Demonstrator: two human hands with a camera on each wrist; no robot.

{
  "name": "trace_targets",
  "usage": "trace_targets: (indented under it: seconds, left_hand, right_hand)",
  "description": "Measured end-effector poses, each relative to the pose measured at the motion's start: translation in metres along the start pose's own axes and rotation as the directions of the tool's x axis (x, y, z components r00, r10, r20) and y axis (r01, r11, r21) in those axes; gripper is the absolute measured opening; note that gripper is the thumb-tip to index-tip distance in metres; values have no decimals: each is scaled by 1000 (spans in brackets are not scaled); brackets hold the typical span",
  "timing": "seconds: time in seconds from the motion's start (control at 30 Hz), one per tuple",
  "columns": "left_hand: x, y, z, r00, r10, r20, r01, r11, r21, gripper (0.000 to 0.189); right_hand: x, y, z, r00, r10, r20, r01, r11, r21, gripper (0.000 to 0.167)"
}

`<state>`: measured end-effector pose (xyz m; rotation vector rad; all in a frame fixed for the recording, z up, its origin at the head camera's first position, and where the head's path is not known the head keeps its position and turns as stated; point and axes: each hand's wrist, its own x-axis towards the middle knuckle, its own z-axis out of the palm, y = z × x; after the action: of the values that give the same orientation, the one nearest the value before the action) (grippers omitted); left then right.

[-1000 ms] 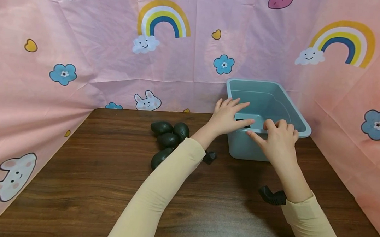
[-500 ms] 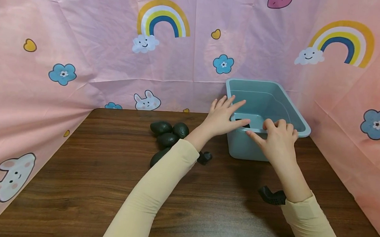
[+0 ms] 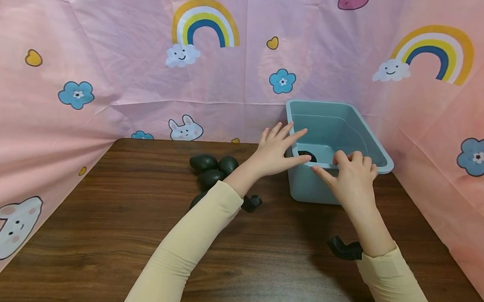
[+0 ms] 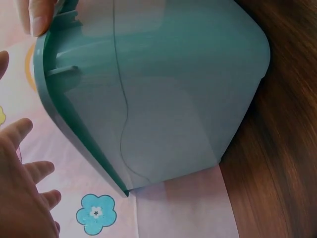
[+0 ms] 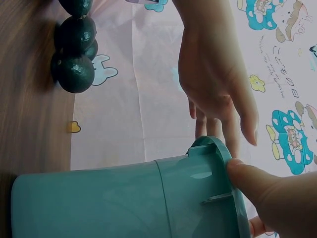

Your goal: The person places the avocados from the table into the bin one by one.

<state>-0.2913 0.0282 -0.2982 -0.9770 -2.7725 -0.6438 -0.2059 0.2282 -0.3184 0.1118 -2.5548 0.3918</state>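
A blue-green plastic bin (image 3: 313,185) stands at the right of the table. My right hand (image 3: 354,178) holds its near rim, thumb on the outside and fingers bent over the inside; the right wrist view shows the thumb (image 5: 245,176) on the rim. My left hand (image 3: 276,150) is spread at the bin's near left corner, fingers straight and holding nothing. In the left wrist view its fingers (image 4: 29,171) stand apart from the bin wall. A dark avocado (image 3: 307,155) lies inside the bin, partly hidden by the rim.
Several dark green avocados (image 3: 203,163) sit in a cluster left of the bin, one partly covered by my left sleeve (image 3: 198,230). Black wrist-mounted pieces, such as the right one (image 3: 345,248), stick out at both wrists. A printed pink cloth (image 3: 245,79) encloses the table's back and sides.
My left hand has moved left, back from over the bin's interior to its left rim. More of the avocado in the bin shows. The right hand keeps its place on the rim.
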Motion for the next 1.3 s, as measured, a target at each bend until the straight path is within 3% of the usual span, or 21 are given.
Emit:
trace_targets:
  seconds: [0.83,1.3]
  left_hand:
    - [-35,-27,-12,998,22,-50,-23,999,-22,78]
    - [-57,-41,-19,999,30,-33,-29,999,20,85]
  right_hand:
    - [1,-1,-1,1000,6,-15,-6,1000,14,51]
    - [0,-1,-1,1000,17,-8,-17,999,34,51]
